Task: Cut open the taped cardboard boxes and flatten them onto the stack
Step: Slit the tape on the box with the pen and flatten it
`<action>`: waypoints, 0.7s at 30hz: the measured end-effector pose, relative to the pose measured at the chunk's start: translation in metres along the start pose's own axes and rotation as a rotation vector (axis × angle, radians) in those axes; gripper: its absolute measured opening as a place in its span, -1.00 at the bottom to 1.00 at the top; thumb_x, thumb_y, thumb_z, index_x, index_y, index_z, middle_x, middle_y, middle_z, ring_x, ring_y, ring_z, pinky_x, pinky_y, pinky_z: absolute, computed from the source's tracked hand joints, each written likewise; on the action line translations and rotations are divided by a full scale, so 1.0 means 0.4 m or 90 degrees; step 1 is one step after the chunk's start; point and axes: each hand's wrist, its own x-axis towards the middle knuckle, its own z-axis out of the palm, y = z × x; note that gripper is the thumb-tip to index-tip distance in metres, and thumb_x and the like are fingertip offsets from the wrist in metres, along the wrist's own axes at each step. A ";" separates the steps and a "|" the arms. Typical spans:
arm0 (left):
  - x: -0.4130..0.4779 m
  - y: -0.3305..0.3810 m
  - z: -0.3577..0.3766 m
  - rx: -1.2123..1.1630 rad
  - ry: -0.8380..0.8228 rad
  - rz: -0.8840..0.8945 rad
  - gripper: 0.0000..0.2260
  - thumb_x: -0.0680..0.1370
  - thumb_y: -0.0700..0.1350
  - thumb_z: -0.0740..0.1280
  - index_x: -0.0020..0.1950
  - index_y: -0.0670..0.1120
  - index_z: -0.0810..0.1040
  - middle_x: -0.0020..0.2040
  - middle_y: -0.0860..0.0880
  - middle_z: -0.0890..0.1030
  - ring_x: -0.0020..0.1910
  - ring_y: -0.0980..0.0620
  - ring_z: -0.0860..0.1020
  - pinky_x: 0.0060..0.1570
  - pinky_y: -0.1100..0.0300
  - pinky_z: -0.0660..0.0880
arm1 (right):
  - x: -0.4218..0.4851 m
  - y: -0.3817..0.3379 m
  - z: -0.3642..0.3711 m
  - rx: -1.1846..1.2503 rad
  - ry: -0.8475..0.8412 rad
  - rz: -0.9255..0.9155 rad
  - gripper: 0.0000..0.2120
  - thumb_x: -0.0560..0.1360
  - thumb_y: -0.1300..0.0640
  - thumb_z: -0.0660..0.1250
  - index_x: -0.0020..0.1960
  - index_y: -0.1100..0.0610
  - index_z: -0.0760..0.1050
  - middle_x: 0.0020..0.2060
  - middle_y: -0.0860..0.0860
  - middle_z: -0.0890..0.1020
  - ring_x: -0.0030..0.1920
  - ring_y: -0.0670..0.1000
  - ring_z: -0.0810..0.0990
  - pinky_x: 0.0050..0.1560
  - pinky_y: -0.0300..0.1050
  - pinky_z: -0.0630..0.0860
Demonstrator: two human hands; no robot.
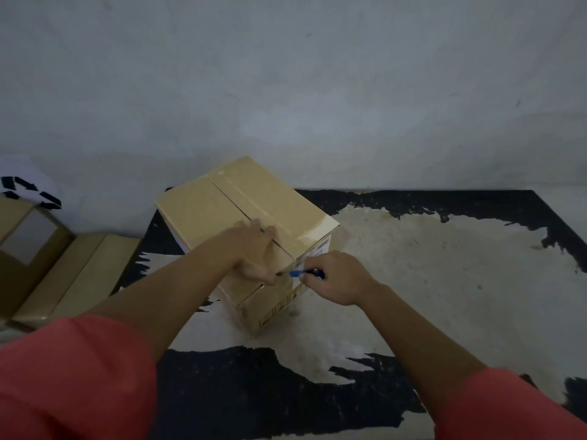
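in the head view, a closed cardboard box (254,204) is seen standing on a black-and-cream rug (444,265), turned so that one corner points toward the person. a strip of clear tape (273,208) is laid along the top seam and folded down over the near end.

the left hand (254,249) is laid flat on the box top. its fingers are fairly straight on the cardboard beside the seam and its thumb is lowered over the near edge. nothing is gripped by it; the box is only pressed down.

just right of that thumb, a blue cutter (300,273) is held in the right hand (336,277), whose fingers are curled round the handle. the tool's tip is pointed toward the left thumb and is held at the upper edge of the box's near end, where the taped seam comes down (the blade itself is too small and dark to be made out, so contact with the tape cannot be told). printed marks and a white label are seen on the box face just under this grip.

well to the left of the left hand, a stack of flattened cardboard (79,274) is laid on the floor, with a white bag (28,188) marked with black arrows behind it. a grey wall (286,90) is seen beyond the box. the upper arms are covered by coral sleeves (73,376).
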 end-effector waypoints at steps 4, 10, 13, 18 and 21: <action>0.003 0.000 0.006 -0.001 0.001 -0.002 -0.04 0.36 0.29 0.40 0.55 -0.03 -0.06 0.50 -0.18 0.08 0.42 -0.25 0.19 0.31 -0.08 0.35 | -0.004 -0.011 0.005 -0.039 0.050 -0.024 -0.79 0.58 -0.04 0.17 0.02 0.00 0.55 -0.43 -0.15 0.33 -0.37 -0.07 0.35 -0.42 -0.23 0.19; -0.002 0.002 0.007 0.001 0.005 -0.009 -0.01 0.35 0.29 0.42 0.56 -0.03 -0.08 0.52 -0.17 0.06 0.43 -0.23 0.18 0.33 -0.07 0.34 | -0.013 0.001 0.015 -0.126 0.104 -0.047 -0.67 0.58 -0.11 0.12 0.14 0.01 0.56 -0.10 -0.01 0.61 -0.18 0.03 0.53 -0.30 -0.15 0.31; -0.009 0.004 0.005 -0.006 -0.003 -0.014 0.02 0.37 0.29 0.42 0.57 -0.03 -0.13 0.55 -0.18 -0.03 0.48 -0.24 0.11 0.37 -0.09 0.30 | -0.018 0.019 0.027 -0.131 0.134 -0.023 -0.61 0.57 -0.14 0.09 0.18 0.02 0.56 -0.06 0.01 0.63 -0.13 0.05 0.57 -0.23 -0.15 0.41; -0.015 0.006 0.005 -0.012 -0.014 -0.029 0.05 0.37 0.28 0.43 0.58 -0.01 -0.19 0.57 -0.17 -0.13 0.52 -0.26 -0.01 0.41 -0.11 0.25 | -0.024 0.096 -0.019 -0.179 0.167 0.128 -0.70 0.58 -0.08 0.12 0.08 0.04 0.55 -0.21 -0.06 0.57 -0.23 -0.05 0.51 -0.26 -0.20 0.43; -0.019 0.010 -0.002 -0.009 -0.016 -0.027 0.04 0.38 0.27 0.43 0.58 -0.02 -0.20 0.58 -0.17 -0.14 0.52 -0.27 -0.02 0.42 -0.12 0.23 | -0.027 0.122 -0.053 -0.207 0.149 0.150 -0.73 0.58 -0.07 0.14 0.03 0.04 0.55 -0.28 -0.08 0.49 -0.28 -0.06 0.45 -0.32 -0.22 0.35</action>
